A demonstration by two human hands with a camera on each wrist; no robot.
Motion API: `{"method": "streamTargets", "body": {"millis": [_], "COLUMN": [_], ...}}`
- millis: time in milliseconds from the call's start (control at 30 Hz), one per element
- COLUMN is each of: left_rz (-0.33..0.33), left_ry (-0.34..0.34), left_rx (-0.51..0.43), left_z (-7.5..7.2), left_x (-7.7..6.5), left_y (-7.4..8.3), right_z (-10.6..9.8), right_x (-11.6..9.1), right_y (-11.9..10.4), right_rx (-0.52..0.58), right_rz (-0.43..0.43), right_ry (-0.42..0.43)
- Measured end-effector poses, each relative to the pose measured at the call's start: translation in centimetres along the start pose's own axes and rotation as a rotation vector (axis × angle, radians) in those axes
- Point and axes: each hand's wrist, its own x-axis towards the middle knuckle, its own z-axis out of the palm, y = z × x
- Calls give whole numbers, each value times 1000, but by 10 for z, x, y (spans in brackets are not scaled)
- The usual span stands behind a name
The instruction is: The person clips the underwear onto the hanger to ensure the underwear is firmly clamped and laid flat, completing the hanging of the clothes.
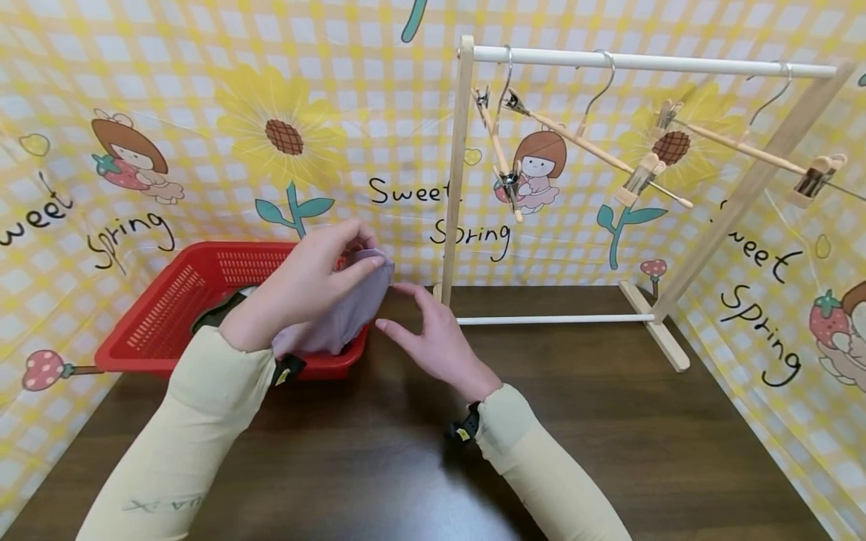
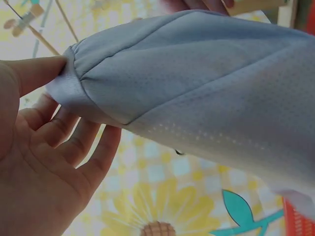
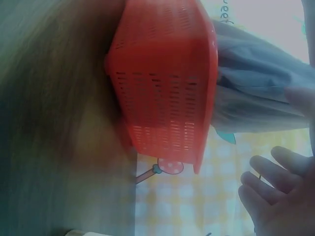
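Note:
My left hand [image 1: 307, 282] pinches the edge of a lavender garment [image 1: 338, 319] above the right end of a red basket [image 1: 145, 363]. In the left wrist view, the thumb lies on the garment's [image 2: 187, 73] stitched band and the fingers are behind it. The cloth slopes from the hand down toward the basket, its lower part at the rim. Just right of the cloth is my right hand [image 1: 440, 342], thumb and fingers spread apart and holding nothing. The right wrist view shows its fingers [image 3: 270, 182] beside the hanging cloth.
Dark green cloth [image 1: 215, 312] lies in the basket. At the right stands a wooden rack [image 1: 457, 173] with a white top rod [image 1: 663, 64]. Three wooden clip hangers [image 1: 582, 143] hang from it. A patterned yellow checked sheet [image 1: 399, 90] surrounds the brown table [image 1: 379, 466].

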Motion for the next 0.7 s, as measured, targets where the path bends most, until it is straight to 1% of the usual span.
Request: {"method": "streamTargets", "body": {"millis": [67, 200, 367, 567, 700], "left_rz": [39, 84, 133, 207, 217], "left_ry": [18, 50, 96, 175, 193], "left_rx": [-21, -40, -60, -113, -142], "left_z": [2, 7, 11, 9, 8], "left_x": [1, 1, 0, 0, 0], "left_y": [5, 16, 31, 69, 88], "right_z": [-3, -8, -13, -19, -22], "right_x": [-1, -4, -9, -14, -16], "right_y": [0, -3, -5, -6, -6], "right_rx": [18, 51, 57, 51, 62], "right_rz": [-5, -31, -59, -75, -123], "right_ry": [-7, -16, -16, -25, -8]}}
